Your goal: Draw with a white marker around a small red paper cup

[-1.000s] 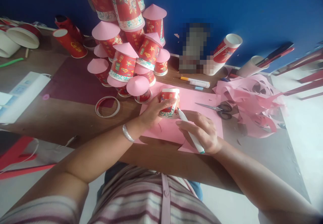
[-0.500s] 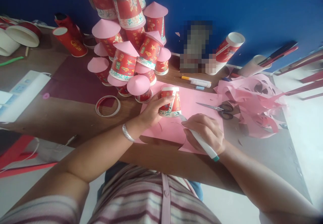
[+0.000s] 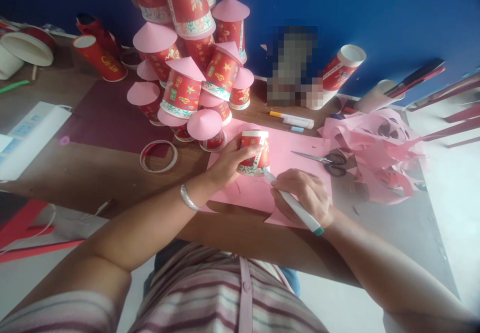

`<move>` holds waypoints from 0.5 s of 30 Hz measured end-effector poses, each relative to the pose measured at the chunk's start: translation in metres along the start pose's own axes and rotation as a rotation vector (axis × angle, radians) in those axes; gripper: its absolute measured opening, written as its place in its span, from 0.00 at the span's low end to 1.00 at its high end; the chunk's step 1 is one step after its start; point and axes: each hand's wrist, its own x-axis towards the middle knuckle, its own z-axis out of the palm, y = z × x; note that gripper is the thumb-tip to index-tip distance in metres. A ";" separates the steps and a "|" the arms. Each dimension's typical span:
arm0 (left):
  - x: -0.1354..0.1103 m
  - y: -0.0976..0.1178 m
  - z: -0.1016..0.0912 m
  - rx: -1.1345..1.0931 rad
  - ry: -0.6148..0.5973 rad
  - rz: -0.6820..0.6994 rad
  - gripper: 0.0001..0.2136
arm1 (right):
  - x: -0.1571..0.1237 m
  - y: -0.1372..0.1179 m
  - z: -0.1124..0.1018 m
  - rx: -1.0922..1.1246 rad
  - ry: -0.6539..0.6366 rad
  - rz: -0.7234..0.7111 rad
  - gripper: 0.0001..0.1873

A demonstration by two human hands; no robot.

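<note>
Left hand (image 3: 227, 165) gripped a red paper cup (image 3: 255, 153), upside down on the pink paper sheet (image 3: 296, 160). Right hand (image 3: 303, 195) closed around a white marker (image 3: 294, 205), tip at the cup's rim on the paper. Scissors (image 3: 326, 161) lay near, right; pink-roofed cup stack (image 3: 191, 88) behind.

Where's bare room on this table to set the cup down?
Bare wood lies between the white box and the ring; the maroon mat left of the cup pile is bare too, as is the grey tabletop before the pink scraps. Crowded: the pink sheet, with the left hand on the cup, the right hand with the pen, and the scissors.
</note>
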 end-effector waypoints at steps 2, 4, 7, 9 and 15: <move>0.000 0.000 0.000 -0.005 0.011 -0.009 0.14 | 0.000 0.000 0.001 0.003 -0.003 0.000 0.12; 0.000 -0.001 0.001 -0.019 0.016 -0.014 0.15 | -0.001 0.000 0.001 0.010 -0.005 -0.004 0.12; 0.001 -0.001 0.001 -0.047 0.018 -0.017 0.16 | -0.002 0.001 0.001 0.023 -0.014 -0.009 0.13; 0.001 -0.001 0.000 -0.043 0.006 -0.010 0.16 | -0.002 0.001 0.001 0.027 -0.024 -0.010 0.13; 0.001 -0.002 -0.002 0.001 -0.033 0.029 0.15 | 0.000 0.001 0.000 0.031 -0.053 -0.007 0.11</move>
